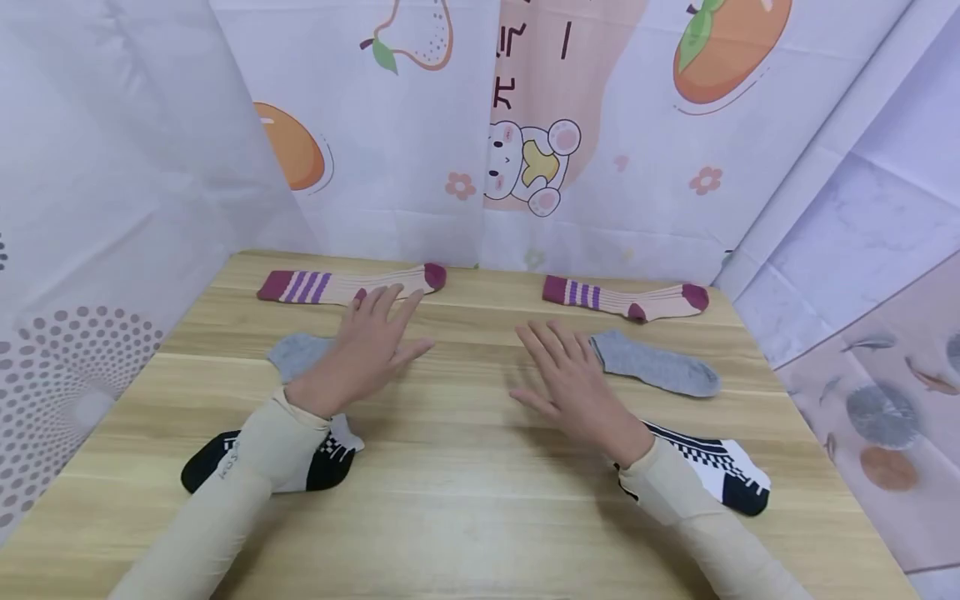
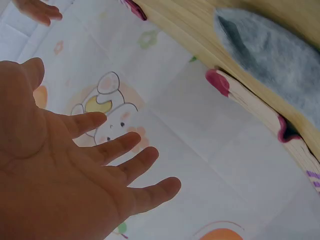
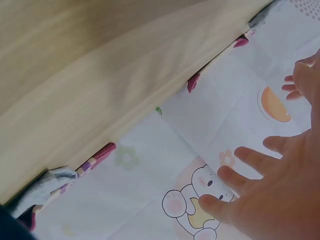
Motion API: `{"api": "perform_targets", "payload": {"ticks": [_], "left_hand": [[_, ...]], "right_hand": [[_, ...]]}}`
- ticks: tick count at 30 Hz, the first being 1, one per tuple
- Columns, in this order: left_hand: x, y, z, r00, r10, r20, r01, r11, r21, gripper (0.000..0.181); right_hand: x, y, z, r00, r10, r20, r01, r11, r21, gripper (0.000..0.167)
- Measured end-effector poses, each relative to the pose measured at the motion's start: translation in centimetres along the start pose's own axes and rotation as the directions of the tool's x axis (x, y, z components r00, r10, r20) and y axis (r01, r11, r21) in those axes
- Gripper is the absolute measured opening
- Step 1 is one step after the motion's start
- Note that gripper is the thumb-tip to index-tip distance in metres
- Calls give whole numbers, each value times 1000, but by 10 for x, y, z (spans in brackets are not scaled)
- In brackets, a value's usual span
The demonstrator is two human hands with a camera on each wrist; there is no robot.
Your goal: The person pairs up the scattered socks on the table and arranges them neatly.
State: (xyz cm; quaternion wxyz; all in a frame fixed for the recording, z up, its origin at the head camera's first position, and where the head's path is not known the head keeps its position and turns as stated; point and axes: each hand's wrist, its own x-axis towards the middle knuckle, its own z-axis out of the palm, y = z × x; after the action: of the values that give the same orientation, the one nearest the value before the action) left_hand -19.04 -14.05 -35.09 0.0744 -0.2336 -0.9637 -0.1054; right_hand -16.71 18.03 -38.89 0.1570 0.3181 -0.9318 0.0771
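My left hand [image 1: 367, 350] hovers over the table with its fingers spread and holds nothing. Below it lies a grey ankle sock [image 1: 296, 354], partly hidden by the hand and wrist. Under the left sleeve is a black-and-white sock [image 1: 330, 462]. My right hand [image 1: 573, 379], fingers extended and holding nothing, is left of another grey sock [image 1: 656, 367]. A second black-and-white sock [image 1: 712, 462] is partly covered by the right sleeve. At the back lie two cream socks with maroon ends and purple stripes, a left one [image 1: 345, 286] and a right one [image 1: 622, 298].
The wooden table [image 1: 450, 500] bears the socks in two columns, left and right. Behind it hangs a white curtain [image 1: 420, 167] with fruit and bear prints. Patterned sheets also hang at the left [image 1: 97, 208] and the right [image 1: 862, 333].
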Motion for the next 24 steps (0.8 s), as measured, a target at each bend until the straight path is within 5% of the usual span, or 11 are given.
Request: {"api": "perform_targets", "payload": {"ticks": [7, 15, 24], "left_hand": [[-6, -18, -12, 999, -45, 14, 46, 997, -57, 70], [-9, -44, -13, 999, -38, -27, 34, 989, -143, 66], [-11, -78, -16, 997, -76, 8, 76, 987, -140, 65]], "right_hand": [[14, -2, -3, 999, -45, -14, 45, 999, -1, 79], [40, -3, -3, 997, -57, 46, 53, 996, 67, 73], [74, 0, 4, 990, -65, 126, 56, 996, 74, 67]]}}
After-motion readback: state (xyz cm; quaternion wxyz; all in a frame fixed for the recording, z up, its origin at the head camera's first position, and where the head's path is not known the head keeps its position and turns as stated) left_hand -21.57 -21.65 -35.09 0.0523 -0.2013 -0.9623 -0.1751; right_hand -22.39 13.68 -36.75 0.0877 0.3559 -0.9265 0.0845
